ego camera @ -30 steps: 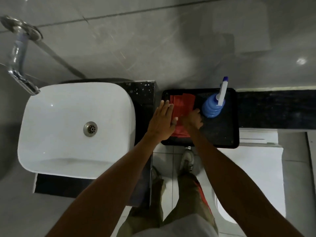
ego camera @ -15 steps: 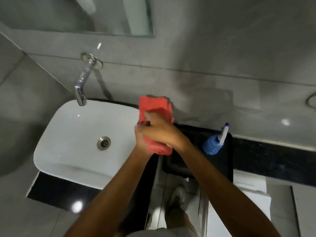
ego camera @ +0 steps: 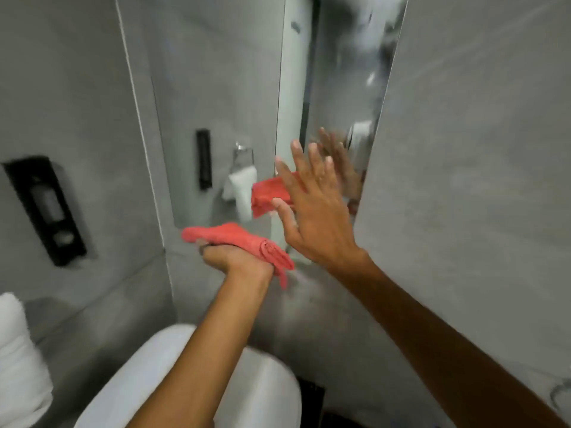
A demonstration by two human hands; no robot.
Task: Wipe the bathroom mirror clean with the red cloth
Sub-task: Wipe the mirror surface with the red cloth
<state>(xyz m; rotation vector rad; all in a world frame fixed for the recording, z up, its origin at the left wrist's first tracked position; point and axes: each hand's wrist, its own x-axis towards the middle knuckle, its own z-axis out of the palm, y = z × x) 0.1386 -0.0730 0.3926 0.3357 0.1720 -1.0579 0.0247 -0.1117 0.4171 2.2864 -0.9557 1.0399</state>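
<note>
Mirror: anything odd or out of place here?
Nothing damaged or spilled. The mirror looks hazy at its upper right, though motion blur may account for it. The cloth is bunched in the left hand, off the glass; the right hand is open with fingers spread.

1. Grey tiled walls [ego camera: 469,125] meet at a corner on the left
2. A black recessed fixture [ego camera: 46,208] sits in the left wall
3. A white basin [ego camera: 129,390] fills the lower left, with folded white towels [ego camera: 18,359] beside it
</note>
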